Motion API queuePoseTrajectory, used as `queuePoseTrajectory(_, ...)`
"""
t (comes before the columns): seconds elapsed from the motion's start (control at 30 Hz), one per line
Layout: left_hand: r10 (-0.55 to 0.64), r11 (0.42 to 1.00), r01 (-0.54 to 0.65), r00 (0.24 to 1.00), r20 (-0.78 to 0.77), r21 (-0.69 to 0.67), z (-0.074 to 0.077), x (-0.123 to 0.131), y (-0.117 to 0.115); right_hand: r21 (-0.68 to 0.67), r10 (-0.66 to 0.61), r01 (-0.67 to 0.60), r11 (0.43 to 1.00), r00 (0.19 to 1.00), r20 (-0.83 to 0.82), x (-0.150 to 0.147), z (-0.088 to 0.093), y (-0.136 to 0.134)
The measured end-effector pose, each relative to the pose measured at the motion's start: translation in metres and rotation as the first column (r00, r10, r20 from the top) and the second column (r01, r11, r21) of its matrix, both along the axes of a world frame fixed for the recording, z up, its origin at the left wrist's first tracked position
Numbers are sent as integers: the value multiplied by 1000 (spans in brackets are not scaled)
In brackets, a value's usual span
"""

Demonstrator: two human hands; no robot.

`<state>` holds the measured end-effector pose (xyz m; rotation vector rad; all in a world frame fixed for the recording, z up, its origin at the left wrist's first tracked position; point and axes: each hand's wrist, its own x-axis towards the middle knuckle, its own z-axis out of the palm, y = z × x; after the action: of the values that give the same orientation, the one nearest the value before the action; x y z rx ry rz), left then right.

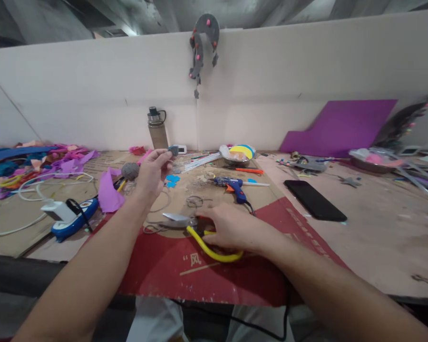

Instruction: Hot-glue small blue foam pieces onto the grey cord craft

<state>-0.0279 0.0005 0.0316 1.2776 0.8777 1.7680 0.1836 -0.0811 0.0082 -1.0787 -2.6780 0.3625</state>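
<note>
My left hand (155, 173) is raised over the board, thumb and fingers pinched on a small grey felt piece (173, 150). Lower and to the right, my right hand (231, 225) has its fingers curled around the scissors (214, 254). Their yellow handles show below the palm, and the slightly parted blades point left, lying low over the board. Grey yarn (195, 201) is looped loosely just beyond the blades. A blue glue gun (235, 186) with a white stick in it rests past my right hand. Small blue cut pieces (171, 180) lie beside my left hand.
A red and brown cardboard sheet (157, 275) covers the table's middle. At left are a blue power strip (74, 223), white cables and felt scraps (64, 164). A black phone (314, 200) lies right. A bottle (157, 130) and a bowl (237, 154) stand near the wall.
</note>
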Motion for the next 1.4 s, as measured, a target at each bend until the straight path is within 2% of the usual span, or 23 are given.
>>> queuePoseTrajectory(0.07,179,973,-152,972,-152,171,-3,3,-3,-9,13,-14,1000,992,-127,2,-1,7)
queuePoseTrajectory(0.1,293,932,-222,927,-233,287,-4,4,-5,-54,-31,19,998,972,-234,2,0,12)
queuePoseTrajectory(0.13,400,876,-262,864,-305,405,-6,6,-8,-140,-106,57,988,925,-366,2,0,18)
queuePoseTrajectory(0.17,468,827,-250,802,-372,503,-7,8,-12,-264,-199,70,962,842,-501,2,1,23)
queuePoseTrajectory(0.2,492,804,-200,752,-438,560,-8,11,-16,-401,-301,41,915,732,-611,1,2,28)
queuePoseTrajectory(0.27,450,829,-103,707,-545,550,-9,15,-23,-613,-490,-103,784,504,-711,0,4,34)
queuePoseTrajectory(0.33,346,895,-47,701,-623,443,-10,19,-29,-696,-603,-246,675,361,-712,0,5,37)
queuePoseTrajectory(0.4,247,940,-5,702,-668,341,-11,22,-32,-718,-640,-315,621,325,-696,-1,6,36)
queuePoseTrajectory(0.5,150,962,58,704,-695,266,-13,27,-35,-717,-656,-351,602,294,-695,-1,5,34)
queuePoseTrajectory(0.57,146,960,64,715,-684,272,-15,32,-35,-723,-671,-381,576,285,-685,0,4,36)
queuePoseTrajectory(0.63,162,964,19,750,-641,266,-19,36,-33,-738,-675,-396,546,314,-667,1,3,39)
queuePoseTrajectory(0.67,139,975,1,781,-609,224,-21,39,-31,-742,-670,-380,552,327,-666,2,2,40)
queuePoseTrajectory(0.73,2,998,31,862,-508,56,-24,43,-27,-725,-650,-308,616,322,-688,2,2,43)
queuePoseTrajectory(0.8,-171,983,134,915,-366,-125,-26,46,-22,-693,-629,-228,684,297,-719,2,2,45)
queuePoseTrajectory(0.87,-267,951,211,929,-258,-225,-27,48,-20,-677,-616,-183,713,296,-730,1,0,45)
queuePoseTrajectory(1.03,-316,927,251,924,-216,-280,-26,51,-20,-618,-549,-109,779,357,-756,-2,-7,46)
queuePoseTrajectory(1.13,-346,908,283,922,-175,-309,-24,51,-23,-578,-522,-74,813,346,-779,-3,-10,48)
queuePoseTrajectory(1.27,-449,858,402,889,-90,-320,-23,52,-25,-577,-537,-82,812,281,-795,-4,-13,50)
queuePoseTrajectory(1.4,-414,874,352,900,-136,-334,-26,53,-22,-584,-540,-135,801,259,-801,-3,-13,51)
